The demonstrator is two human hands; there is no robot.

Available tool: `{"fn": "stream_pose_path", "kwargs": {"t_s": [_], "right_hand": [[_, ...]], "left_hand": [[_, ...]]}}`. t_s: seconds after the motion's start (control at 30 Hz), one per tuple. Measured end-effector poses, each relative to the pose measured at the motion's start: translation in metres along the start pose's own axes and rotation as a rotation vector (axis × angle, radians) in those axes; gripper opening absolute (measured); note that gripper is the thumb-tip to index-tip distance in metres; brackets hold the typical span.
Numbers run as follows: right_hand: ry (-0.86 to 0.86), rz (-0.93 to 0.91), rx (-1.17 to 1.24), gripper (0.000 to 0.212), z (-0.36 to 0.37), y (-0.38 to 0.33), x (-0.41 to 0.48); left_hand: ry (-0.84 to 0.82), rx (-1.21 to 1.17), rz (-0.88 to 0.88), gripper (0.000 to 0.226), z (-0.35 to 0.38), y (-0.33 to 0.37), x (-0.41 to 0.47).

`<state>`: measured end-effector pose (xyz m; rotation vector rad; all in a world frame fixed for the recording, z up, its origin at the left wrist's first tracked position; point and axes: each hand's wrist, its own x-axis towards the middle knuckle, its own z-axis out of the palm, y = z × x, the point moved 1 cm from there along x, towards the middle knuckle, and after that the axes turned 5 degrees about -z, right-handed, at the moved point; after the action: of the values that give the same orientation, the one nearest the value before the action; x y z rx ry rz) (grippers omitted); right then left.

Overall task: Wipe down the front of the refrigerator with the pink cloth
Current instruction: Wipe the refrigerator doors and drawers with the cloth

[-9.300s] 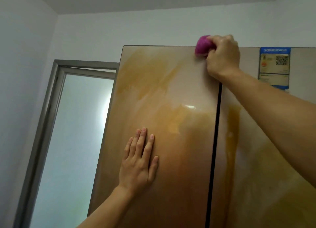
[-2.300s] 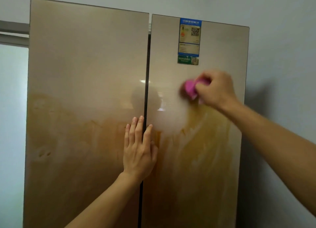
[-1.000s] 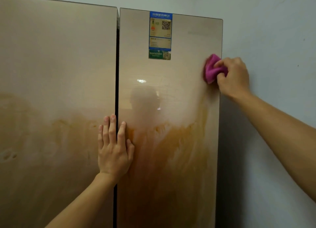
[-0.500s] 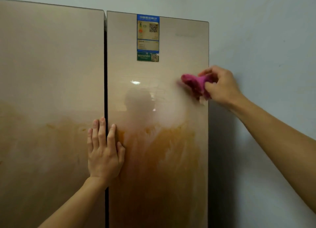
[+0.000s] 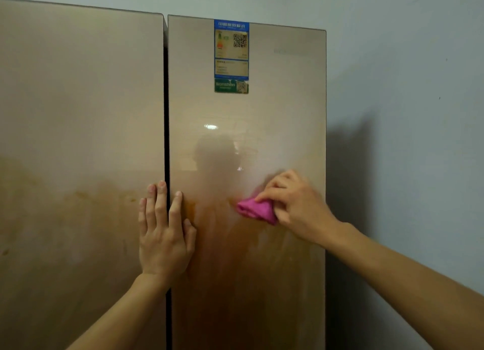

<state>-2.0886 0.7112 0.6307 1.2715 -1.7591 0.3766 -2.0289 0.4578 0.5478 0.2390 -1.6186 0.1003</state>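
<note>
Now the pink cloth sits on the stain line

Here we are at the two-door refrigerator [image 5: 104, 61]. The right hand [image 5: 296, 208] has the pink cloth [image 5: 255, 210] bunched into a wad, with its fingers [image 5: 277, 189] curled over it, pressing it to the right door [image 5: 288, 100]. The cloth lies right at the upper edge of the orange-brown smear [image 5: 235, 265] that covers the lower part of that door. Above it the panel is pale and glossy, with a dim reflection of the person.

Over on the other side, the left hand [image 5: 163, 234] lies flat, fingers straight and released, straddling the dark gap [image 5: 166, 100] between the doors. Three fingers rest on the left door [image 5: 78, 113], index finger and thumb on the right one. Fainter orange marks show low on the left door.

Up top on the right door is a blue energy label [image 5: 231, 48], with a green sticker [image 5: 231, 86] just beneath it. A grey wall [image 5: 406, 87] stands to the right, with a dark shadow beside the fridge.
</note>
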Motion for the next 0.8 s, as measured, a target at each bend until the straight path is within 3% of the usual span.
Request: {"fn": "stream_pose_path", "kwargs": {"t_s": [0.13, 0.27, 0.4, 0.53, 0.7, 0.8], "right_hand": [[0.369, 0.333, -0.111, 0.028, -0.063, 0.048, 0.036], [0.437, 0.543, -0.123, 0.023, -0.07, 0.071, 0.066], [0.373, 0.406, -0.211, 0.058, -0.027, 0.058, 0.041], [0.391, 0.321, -0.189, 0.04, 0.01, 0.042, -0.023], [-0.061, 0.122, 0.082, 0.029, 0.033, 0.0, -0.101], [0.179, 0.233, 0.068, 0.04, -0.003, 0.024, -0.065]], "left_hand": [[0.009, 0.003, 0.004, 0.054, 0.0, 0.0, 0.002], [0.017, 0.009, 0.011, 0.053, 0.001, -0.001, 0.001], [0.017, 0.004, 0.009, 0.053, 0.001, 0.0, 0.001], [0.01, -0.009, 0.005, 0.053, 0.0, 0.0, 0.0], [0.024, -0.023, 0.005, 0.053, 0.0, 0.0, 0.0], [0.029, -0.027, 0.006, 0.053, 0.001, 0.0, 0.0]]}}
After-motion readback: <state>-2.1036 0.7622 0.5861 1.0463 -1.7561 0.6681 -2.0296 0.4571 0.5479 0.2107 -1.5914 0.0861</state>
